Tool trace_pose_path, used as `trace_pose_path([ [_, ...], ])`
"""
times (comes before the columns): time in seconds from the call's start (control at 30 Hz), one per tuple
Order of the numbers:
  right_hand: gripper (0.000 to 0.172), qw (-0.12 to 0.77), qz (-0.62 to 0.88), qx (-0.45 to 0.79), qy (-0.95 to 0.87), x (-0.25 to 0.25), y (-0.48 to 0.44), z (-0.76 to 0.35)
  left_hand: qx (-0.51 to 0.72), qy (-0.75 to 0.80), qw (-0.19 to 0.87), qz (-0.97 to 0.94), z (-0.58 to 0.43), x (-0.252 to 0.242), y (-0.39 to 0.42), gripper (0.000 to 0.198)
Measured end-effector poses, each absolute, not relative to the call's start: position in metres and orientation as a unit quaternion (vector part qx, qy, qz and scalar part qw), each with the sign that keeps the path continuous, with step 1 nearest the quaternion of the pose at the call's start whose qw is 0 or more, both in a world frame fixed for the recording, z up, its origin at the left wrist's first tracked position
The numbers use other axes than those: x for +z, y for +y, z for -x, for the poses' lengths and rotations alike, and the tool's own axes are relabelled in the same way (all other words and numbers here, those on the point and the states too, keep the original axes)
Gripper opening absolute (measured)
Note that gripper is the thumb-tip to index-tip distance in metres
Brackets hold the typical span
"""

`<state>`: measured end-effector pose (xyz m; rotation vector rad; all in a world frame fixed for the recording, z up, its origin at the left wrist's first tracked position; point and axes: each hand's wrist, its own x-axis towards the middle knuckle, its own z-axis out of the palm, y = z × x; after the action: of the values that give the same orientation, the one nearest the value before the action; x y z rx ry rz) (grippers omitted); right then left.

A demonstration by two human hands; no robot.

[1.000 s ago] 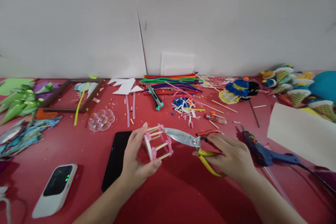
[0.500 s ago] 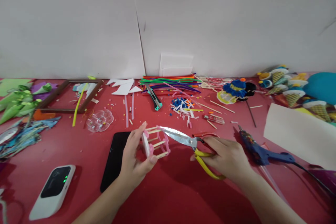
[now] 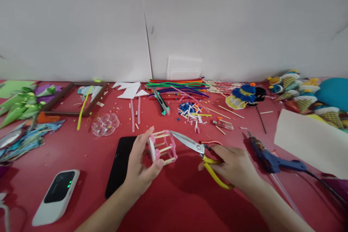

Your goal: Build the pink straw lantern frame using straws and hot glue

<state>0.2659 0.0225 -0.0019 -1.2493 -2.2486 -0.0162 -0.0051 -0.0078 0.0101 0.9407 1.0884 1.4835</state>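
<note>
My left hand (image 3: 141,161) grips a small craft frame (image 3: 165,148) by its white base, between thumb and fingers. Pale wooden sticks run out from that base, and pink pieces are wound round their far ends. My right hand (image 3: 233,163) is closed round the handles of scissors (image 3: 190,143) with yellow grips. Their blades point left, and the tip is at the upper pink corner of the frame; whether it touches cannot be made out. Under my left hand lies a black phone (image 3: 119,166).
A blue glue gun (image 3: 272,161) with its cord lies to the right, beside cream paper (image 3: 310,145). Ahead are a box cutter (image 3: 161,101), coloured pipe cleaners (image 3: 179,85) and small cut scraps (image 3: 190,110). A white device (image 3: 57,195) sits front left, near a clear bead tray (image 3: 105,124).
The view has shifted very slightly. Both hands keep their grip on the frame and the scissors, and the blades look slightly more closed than before.
</note>
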Motion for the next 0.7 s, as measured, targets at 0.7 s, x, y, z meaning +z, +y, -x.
trace_pose_path([
  [0.7, 0.025, 0.324, 0.485, 0.006, -0.812, 0.002, 0.025, -0.266, 0.590, 0.330, 0.724, -0.138, 0.011, 0.025, 0.009, 0.036],
])
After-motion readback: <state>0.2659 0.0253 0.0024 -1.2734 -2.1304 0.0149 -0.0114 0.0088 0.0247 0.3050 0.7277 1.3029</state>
